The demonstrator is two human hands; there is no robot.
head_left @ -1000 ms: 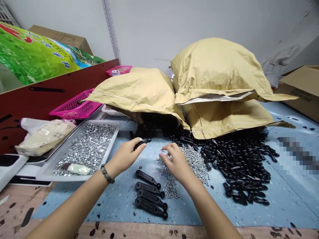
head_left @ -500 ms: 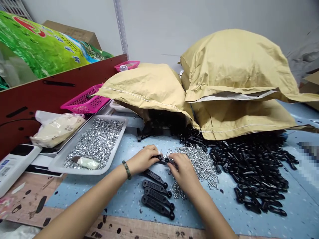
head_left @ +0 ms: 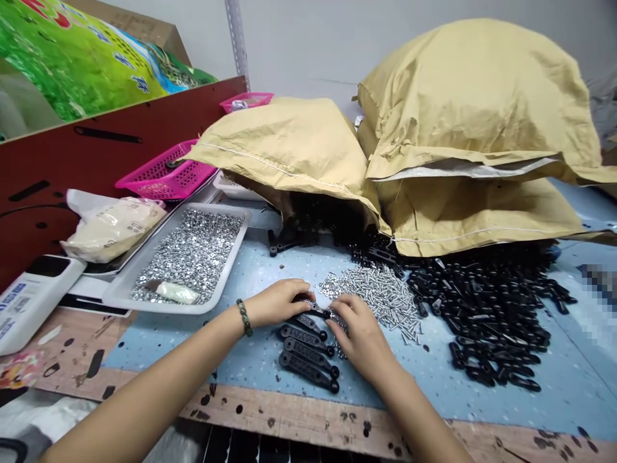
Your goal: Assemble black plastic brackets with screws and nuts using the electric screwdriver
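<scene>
My left hand (head_left: pixel 277 302), with a green bead bracelet on its wrist, is closed on a black plastic arm piece (head_left: pixel 315 308) just above the blue mat. My right hand (head_left: pixel 359 334) meets it at the piece's right end, fingers pinched together on something too small to make out. Below the hands lie three more black arm pieces (head_left: pixel 308 360) in a neat row. A heap of silver screws (head_left: pixel 380 296) lies just beyond my right hand.
A large pile of black plastic parts (head_left: pixel 486 302) spills from tan sacks (head_left: pixel 463 122) at the right. At left stands a white tray of silver nuts (head_left: pixel 190 257), beside a plastic bag (head_left: pixel 113 225), pink baskets (head_left: pixel 166 177) and a red board (head_left: pixel 96 154).
My left hand brought the black piece down from mid-air to the mat beside the row, and my right hand left the screw heap and closed in on the piece's end. The camera tilted down.
</scene>
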